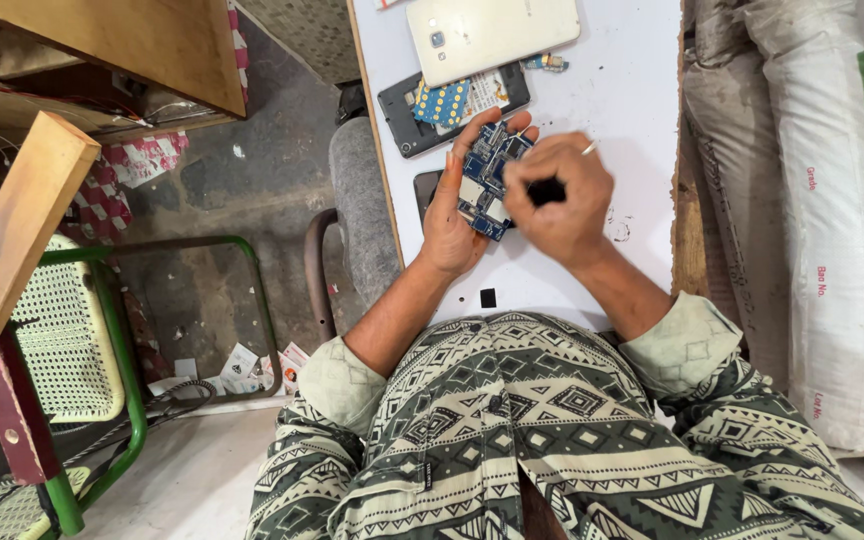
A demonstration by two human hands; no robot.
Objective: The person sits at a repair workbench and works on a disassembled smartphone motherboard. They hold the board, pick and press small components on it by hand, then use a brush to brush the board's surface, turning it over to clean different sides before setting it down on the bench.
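L hand point(449, 222) cups blue circuit board point(487, 180), fingers curled round its edge, above white table point(632, 110). R hand point(559, 195) closed on small dark tool point(546, 191) at board's R side. I'd flag 1 risk: tool slips, gouges board; grip looks loose.

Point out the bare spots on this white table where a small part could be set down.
Free: the white table strip right of the right hand, up to the sacks, and the patch near the table's front edge around the small black square. Crowded: the far left, with the white phone back, opened phone, and the left hand holding the blue circuit board.
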